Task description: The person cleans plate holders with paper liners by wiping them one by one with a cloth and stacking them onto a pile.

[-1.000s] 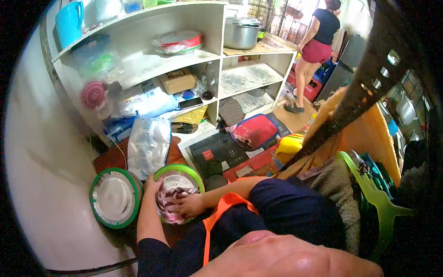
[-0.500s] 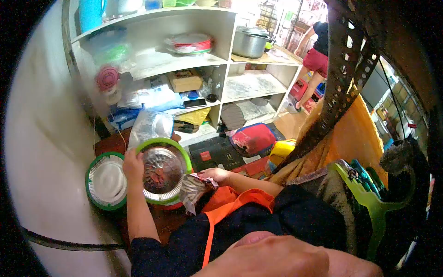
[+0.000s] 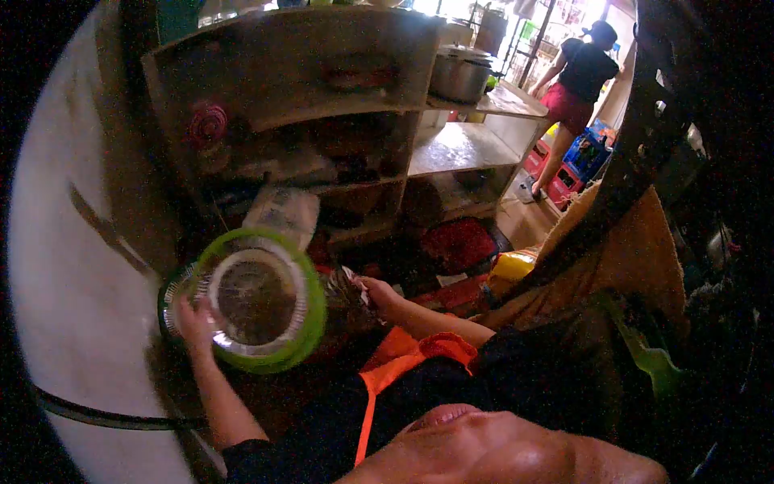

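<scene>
My left hand (image 3: 196, 323) grips the left edge of a round plate with a wide green rim (image 3: 310, 323) and a pale, ribbed inner ring. The plate is tilted toward me, and its middle looks dark and shiny. Behind it on the left, another green-rimmed plate (image 3: 168, 310) is mostly covered. To the right of the plate, my right hand (image 3: 382, 297) is closed on a crumpled, shiny plastic wrapper (image 3: 352, 288). A clear plastic bag (image 3: 284, 211) lies just beyond the plate.
A shelf unit (image 3: 290, 117) stands ahead, with a metal pot (image 3: 461, 74) on its right part. Further back a person (image 3: 587, 81) in dark top and red shorts stands beside crates (image 3: 582, 157). A brown cloth (image 3: 621, 250) hangs at right; a white wall (image 3: 76, 266) is at left.
The picture has become much darker. The plate in my left hand has shifted left and nearer, now covering much of the other plate. The view has tilted, showing more of the person behind.
</scene>
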Demonstrator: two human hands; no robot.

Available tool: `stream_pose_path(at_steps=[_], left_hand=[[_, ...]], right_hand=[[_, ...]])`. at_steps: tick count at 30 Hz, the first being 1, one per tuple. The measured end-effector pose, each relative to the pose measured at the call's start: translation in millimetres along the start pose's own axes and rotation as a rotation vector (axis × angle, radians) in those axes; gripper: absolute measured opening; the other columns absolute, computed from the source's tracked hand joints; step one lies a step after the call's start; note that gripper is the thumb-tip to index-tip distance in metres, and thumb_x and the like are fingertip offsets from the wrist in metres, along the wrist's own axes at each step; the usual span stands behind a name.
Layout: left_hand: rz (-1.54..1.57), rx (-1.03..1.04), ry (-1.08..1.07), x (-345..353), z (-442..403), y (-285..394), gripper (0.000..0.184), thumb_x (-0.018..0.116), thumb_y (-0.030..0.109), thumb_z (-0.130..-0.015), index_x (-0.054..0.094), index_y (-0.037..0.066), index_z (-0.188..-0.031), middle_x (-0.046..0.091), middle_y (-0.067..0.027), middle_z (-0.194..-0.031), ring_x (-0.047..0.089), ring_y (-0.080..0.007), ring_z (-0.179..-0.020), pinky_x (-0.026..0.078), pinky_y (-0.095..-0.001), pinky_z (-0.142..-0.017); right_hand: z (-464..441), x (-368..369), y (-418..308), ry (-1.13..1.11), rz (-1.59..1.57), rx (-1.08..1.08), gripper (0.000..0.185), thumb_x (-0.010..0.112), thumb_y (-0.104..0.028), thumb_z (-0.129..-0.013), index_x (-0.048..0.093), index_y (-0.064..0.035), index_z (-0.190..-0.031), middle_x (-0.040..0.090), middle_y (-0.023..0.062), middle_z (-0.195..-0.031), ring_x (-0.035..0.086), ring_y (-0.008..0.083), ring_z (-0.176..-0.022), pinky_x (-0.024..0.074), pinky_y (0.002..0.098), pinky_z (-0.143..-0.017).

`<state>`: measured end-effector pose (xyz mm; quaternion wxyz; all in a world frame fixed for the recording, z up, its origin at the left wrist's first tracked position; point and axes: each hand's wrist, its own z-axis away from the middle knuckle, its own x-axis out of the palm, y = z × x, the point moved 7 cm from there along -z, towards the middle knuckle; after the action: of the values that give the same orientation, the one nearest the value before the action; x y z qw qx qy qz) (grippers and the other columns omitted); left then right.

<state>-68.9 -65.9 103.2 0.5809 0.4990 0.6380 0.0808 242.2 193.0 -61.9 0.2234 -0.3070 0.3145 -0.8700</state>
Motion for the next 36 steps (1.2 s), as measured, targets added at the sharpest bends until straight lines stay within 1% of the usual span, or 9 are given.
stream_pose_path(at_steps=[3, 5, 12, 14, 19, 21, 25, 28, 36], left_hand=[[-0.066, 0.089, -0.079, 65.6, 32.8, 38.8, 0.048, 0.052, 0.029, -0.09, 0.04, -0.004, -0.122, 0.049, -0.0216, -0.12, 0.049, -0.034, -0.109, 0.041, -0.0401, -0.088], [0.018, 0.002, -0.151, 79.6, 48.1, 59.0, 0.048, 0.049, 0.029, -0.091, 0.039, -0.005, -0.124, 0.047, -0.0228, -0.123, 0.048, -0.0356, -0.112, 0.04, -0.0408, -0.091], [0.724, -0.234, -0.062, 49.5, 26.9, 5.6, 0.041, 0.053, 0.023, -0.091, 0.04, -0.003, -0.12, 0.057, -0.0138, -0.091, 0.058, -0.0238, -0.077, 0.049, -0.034, -0.069], [0.432, -0.126, 0.21, 38.2, -14.4, -112.9, 0.049, 0.052, 0.017, -0.09, 0.028, 0.003, -0.131, 0.053, -0.0143, -0.097, 0.057, -0.0207, -0.064, 0.048, -0.031, -0.055], [-0.422, 0.167, 0.592, -31.5, 5.1, -85.9, 0.04, 0.05, 0.009, -0.085, 0.046, 0.008, -0.125, 0.03, -0.0206, -0.137, 0.047, -0.0335, -0.11, 0.043, -0.046, -0.088], [-0.761, -0.462, -0.314, -13.2, 21.6, -70.3, 0.039, 0.055, 0.016, -0.083, 0.052, 0.011, -0.121, 0.027, -0.021, -0.14, 0.033, -0.0374, -0.124, 0.035, -0.046, -0.099], [-0.872, -0.461, -0.092, -18.0, 34.7, -60.3, 0.037, 0.057, 0.022, -0.083, 0.056, 0.014, -0.119, 0.031, -0.0204, -0.137, 0.032, -0.0388, -0.125, 0.033, -0.0439, -0.101], [-0.03, 0.102, 0.036, 20.4, 18.8, -26.3, 0.05, 0.058, 0.023, -0.084, 0.043, 0.007, -0.129, 0.033, -0.019, -0.138, 0.033, -0.0343, -0.126, 0.029, -0.044, -0.103], [0.825, -0.344, -0.713, 198.9, 91.2, 14.0, 0.048, 0.06, 0.015, -0.082, 0.043, 0.001, -0.125, 0.054, -0.0134, -0.116, 0.053, -0.0258, -0.104, 0.046, -0.0357, -0.082]], right_hand=[[51.2, 53.0, -32.1, -0.089, -0.241, -0.084, 0.041, 0.051, -0.044, -0.086, 0.061, -0.0089, -0.106, 0.059, 0.0074, -0.112, 0.056, 0.0184, -0.101, 0.046, 0.0368, -0.085], [74.3, 62.7, -45.2, -0.088, -0.437, -0.16, 0.045, 0.048, -0.053, -0.082, 0.059, -0.0167, -0.106, 0.065, 0.0034, -0.082, 0.061, 0.0172, -0.061, 0.0459, 0.0299, -0.046], [76.3, 1.8, -55.7, -0.061, 0.176, -0.35, 0.031, 0.058, -0.029, -0.083, 0.058, -0.0088, -0.106, 0.059, 0.0029, -0.099, 0.055, 0.0139, -0.087, 0.0419, 0.0301, -0.077], [30.7, -27.7, -38.9, -0.027, 0.155, -0.371, 0.024, 0.058, -0.027, -0.084, 0.059, -0.0102, -0.101, 0.059, 0.0018, -0.092, 0.053, 0.012, -0.083, 0.0404, 0.0287, -0.072], [38.7, -25.6, -41.5, 0.218, 0.237, -0.353, 0.025, 0.056, -0.03, -0.087, 0.057, -0.0066, -0.093, 0.056, 0.0012, -0.078, 0.05, 0.012, -0.066, 0.0413, 0.028, -0.059], [30.1, -32.7, -35.9, 0.254, 0.308, -0.317, 0.025, 0.056, -0.03, -0.087, 0.057, -0.0064, -0.093, 0.055, 0.0009, -0.076, 0.049, 0.0117, -0.064, 0.0407, 0.0278, -0.058], [23.2, -37.9, -39.2, 0.157, 0.406, -0.373, 0.028, 0.056, -0.03, -0.088, 0.054, -0.0056, -0.1, 0.054, 0.0013, -0.081, 0.049, 0.0116, -0.072, 0.0408, 0.0277, -0.062], [46.8, -31.9, -58.9, 0.064, 0.486, -0.371, 0.031, 0.055, -0.029, -0.089, 0.052, -0.0035, -0.108, 0.055, 0.0032, -0.091, 0.051, 0.0133, -0.082, 0.0428, 0.0294, -0.072], [73.4, -15.0, -107.7, 0.289, 0.966, -0.434, 0.038, 0.065, -0.031, -0.081, 0.053, -0.0025, -0.103, 0.059, 0.0053, -0.089, 0.054, 0.0141, -0.08, 0.0451, 0.0295, -0.067]])
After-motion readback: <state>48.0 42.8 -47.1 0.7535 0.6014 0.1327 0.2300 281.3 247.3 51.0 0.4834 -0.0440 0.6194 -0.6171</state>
